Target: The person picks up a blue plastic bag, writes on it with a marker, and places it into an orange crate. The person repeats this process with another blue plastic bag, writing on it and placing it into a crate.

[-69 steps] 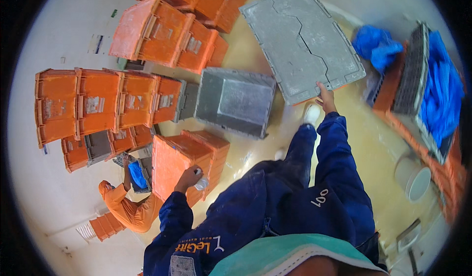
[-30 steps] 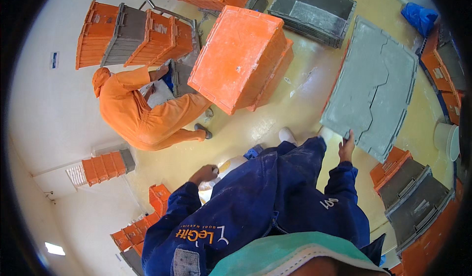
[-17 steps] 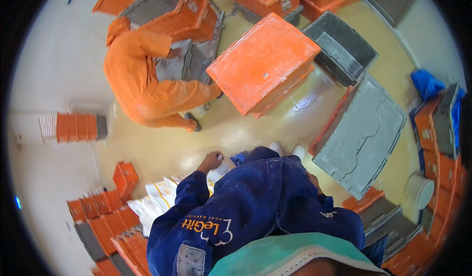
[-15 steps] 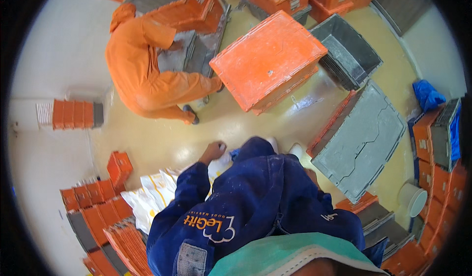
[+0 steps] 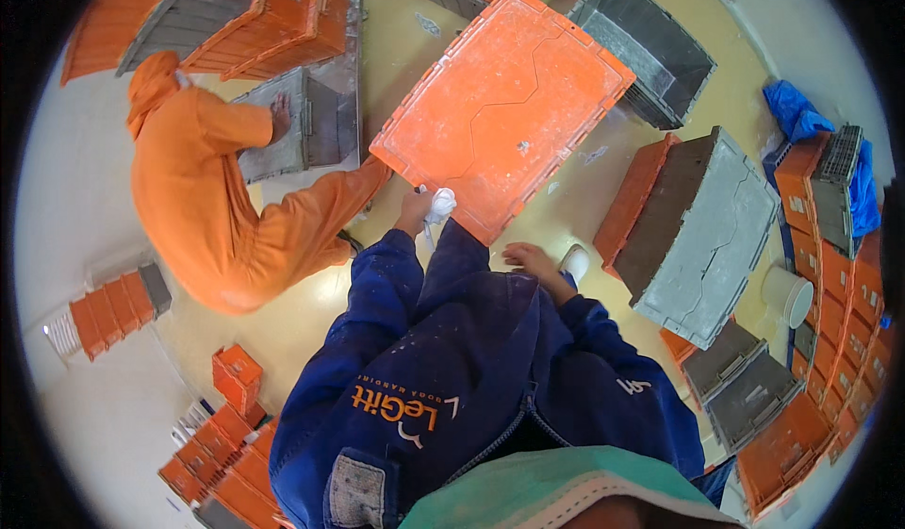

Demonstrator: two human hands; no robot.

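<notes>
In front of me stands an orange lidded crate, its folding lid closed and dusted white. Near its closest corner, my left hand is closed on a bunched-up white bundle with a thin strip hanging down; whether it is cloth or plastic I cannot tell. My right hand hangs to the right of that corner, holding nothing, its fingers loosely apart. To the right is a grey-lidded crate.
A co-worker in orange bends over a grey crate at left. Behind the orange crate, an open grey crate sits on the floor. A white bucket and stacked orange crates line the right side.
I have come closer to the orange crate. My left hand has moved forward from beside the white sacks, which are out of sight; my right hand has come into view.
</notes>
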